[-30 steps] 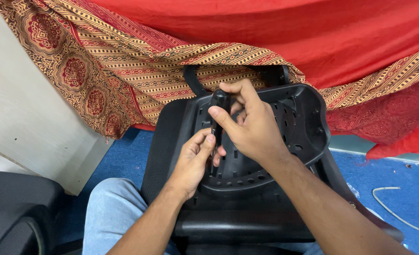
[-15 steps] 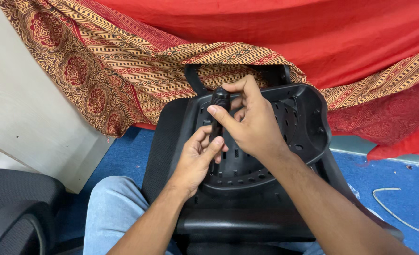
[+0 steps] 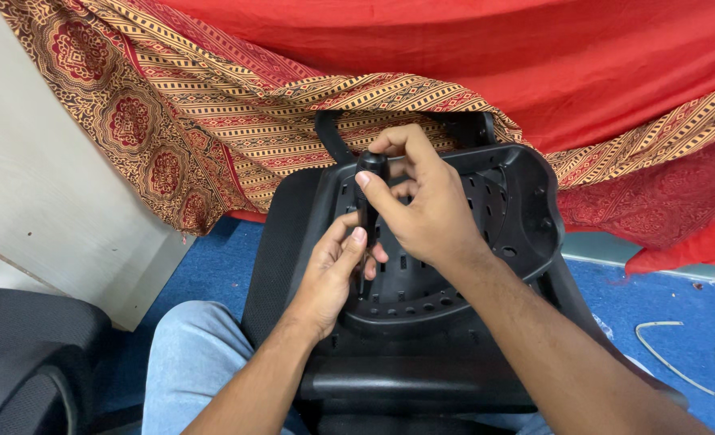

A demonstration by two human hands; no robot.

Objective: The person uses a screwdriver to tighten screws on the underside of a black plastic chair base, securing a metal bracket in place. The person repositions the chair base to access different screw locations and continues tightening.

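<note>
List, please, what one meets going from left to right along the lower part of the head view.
Dark chair → jeans-clad knee → left hand → right hand → white cord on the blue floor.

Cloth: I see a plain red cloth (image 3: 486,56) hanging across 12 to 2 o'clock, its folds catching soft, even light.
Patterned cloth: a red and gold printed drape (image 3: 172,121) runs from 10 o'clock down towards the centre, and shows again at 3 o'clock.
Wall: a pale, bare panel (image 3: 27,201) fills 9 o'clock.
Floor: I make out blue flooring (image 3: 663,306) at 4 o'clock, with a thin white cord (image 3: 679,366) lying curled on it.
Furniture: a dark padded chair (image 3: 27,354) sits at 8 o'clock.
</note>
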